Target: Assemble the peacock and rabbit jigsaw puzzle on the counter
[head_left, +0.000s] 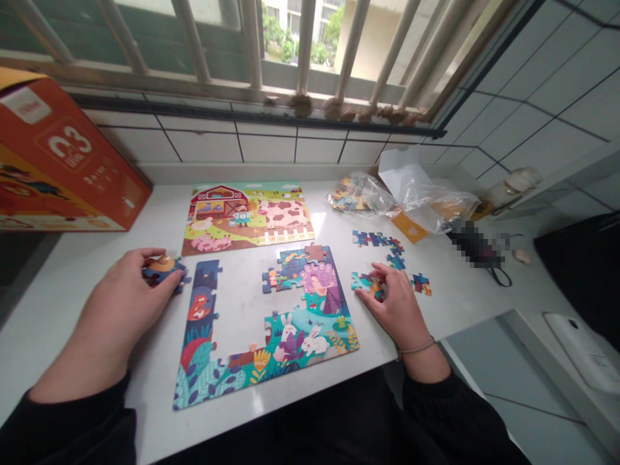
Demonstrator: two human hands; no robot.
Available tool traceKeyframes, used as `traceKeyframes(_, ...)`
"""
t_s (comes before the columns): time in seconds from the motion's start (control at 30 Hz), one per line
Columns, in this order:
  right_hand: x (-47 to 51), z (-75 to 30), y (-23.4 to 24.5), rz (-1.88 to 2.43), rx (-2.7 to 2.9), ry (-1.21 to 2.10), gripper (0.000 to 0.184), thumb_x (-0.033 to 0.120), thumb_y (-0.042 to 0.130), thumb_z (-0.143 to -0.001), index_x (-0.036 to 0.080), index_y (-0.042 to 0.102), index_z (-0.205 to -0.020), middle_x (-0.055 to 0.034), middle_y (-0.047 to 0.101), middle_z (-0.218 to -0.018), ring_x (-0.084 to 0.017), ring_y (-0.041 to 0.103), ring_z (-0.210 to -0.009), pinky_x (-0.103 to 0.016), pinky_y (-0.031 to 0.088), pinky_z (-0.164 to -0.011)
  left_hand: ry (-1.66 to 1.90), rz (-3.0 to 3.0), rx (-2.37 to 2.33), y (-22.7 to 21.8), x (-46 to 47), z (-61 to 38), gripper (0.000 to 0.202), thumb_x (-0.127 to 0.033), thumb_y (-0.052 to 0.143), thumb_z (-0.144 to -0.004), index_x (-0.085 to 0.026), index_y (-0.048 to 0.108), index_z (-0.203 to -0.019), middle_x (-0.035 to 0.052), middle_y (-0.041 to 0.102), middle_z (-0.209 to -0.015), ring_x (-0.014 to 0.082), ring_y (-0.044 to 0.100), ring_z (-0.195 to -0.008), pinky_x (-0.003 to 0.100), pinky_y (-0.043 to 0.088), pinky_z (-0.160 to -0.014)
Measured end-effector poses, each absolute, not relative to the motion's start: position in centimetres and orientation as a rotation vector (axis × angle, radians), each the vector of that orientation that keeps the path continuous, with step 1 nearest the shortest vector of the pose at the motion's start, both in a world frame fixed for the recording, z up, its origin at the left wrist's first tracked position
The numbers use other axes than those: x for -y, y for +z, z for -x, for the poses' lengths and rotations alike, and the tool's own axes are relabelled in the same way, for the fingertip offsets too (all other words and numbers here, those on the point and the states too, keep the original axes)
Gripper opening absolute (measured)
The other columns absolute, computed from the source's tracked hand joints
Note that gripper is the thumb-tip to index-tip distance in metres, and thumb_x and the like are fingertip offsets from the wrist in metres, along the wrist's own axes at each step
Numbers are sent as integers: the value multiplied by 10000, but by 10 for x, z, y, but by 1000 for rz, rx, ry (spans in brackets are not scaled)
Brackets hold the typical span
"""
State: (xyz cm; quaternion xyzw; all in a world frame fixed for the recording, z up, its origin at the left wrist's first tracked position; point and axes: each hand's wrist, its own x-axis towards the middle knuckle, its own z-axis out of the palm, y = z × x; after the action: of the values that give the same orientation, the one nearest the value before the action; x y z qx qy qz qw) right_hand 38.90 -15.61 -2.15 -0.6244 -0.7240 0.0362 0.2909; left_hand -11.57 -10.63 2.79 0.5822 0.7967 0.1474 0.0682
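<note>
My left hand (126, 300) pinches a dark-blue puzzle piece (163, 268) beside the half-built forest puzzle (271, 323). My right hand (394, 303) presses curled fingertips onto a teal piece (364, 282) on the white counter (62, 284).

The counter (62, 284) is smooth, glossy white. The puzzle (290, 336) looks like printed card; the bags (431, 200) are clear, crinkled plastic.

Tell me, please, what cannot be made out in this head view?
All in the head view:
The dark object at right: pixelated, unidentifiable.
The orange box: cut off by the left edge.
The puzzle piece in the left hand: partly covered by its fingers.
The loose piece under the right hand: fingers hide whether it is gripped or only touched.
</note>
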Motion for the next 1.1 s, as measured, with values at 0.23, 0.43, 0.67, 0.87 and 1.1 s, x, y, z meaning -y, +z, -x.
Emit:
traceKeyframes(0.23,155,-391,-22,1567,1955,170,505,501,727,-1039,265,590,-1464,-118,770,-1279,-351,669,-1224,-586,529,-1109,438,-1789,-2371,25,104,120,631,-560,625,-925,-147,622,-1402,221,718,-1385,421,704,-1263,557,576,-1136)
traceKeyframes(0.43,156,-388,-17,1431,2051,204,399,303,577,-1102,277,590,-1500,-114,732,-1422,-319,629,-1393,-614,458,-1251,450,-1814,-2370,22,104,121,611,-536,612,-921,-136,631,-1382,231,708,-1357,426,673,-1315,573,570,-1152)
traceKeyframes(0.67,157,-386,-18,1496,2052,140,578,434,729,-1034,241,546,-1547,-160,700,-1416,-368,634,-1371,-630,496,-1212,429,-1791,-2371,23,103,121,625,-540,601,-911,-131,637,-1382,225,700,-1355,418,663,-1323,554,561,-1161)
traceKeyframes(0.87,155,-390,-23,1487,2040,151,536,429,763,-1029,259,573,-1500,-140,718,-1373,-352,659,-1309,-625,538,-1169,434,-1797,-2364,27,106,117,623,-540,597,-922,-135,627,-1394,228,679,-1377,417,644,-1352,560,545,-1184)
traceKeyframes(1.1,156,-383,-3,1308,2125,152,502,365,746,-1049,279,576,-1514,-116,762,-1315,-304,765,-1138,-599,594,-1157,437,-1803,-2354,26,105,116,566,-475,619,-923,-131,636,-1371,219,696,-1362,408,646,-1343,543,539,-1191)
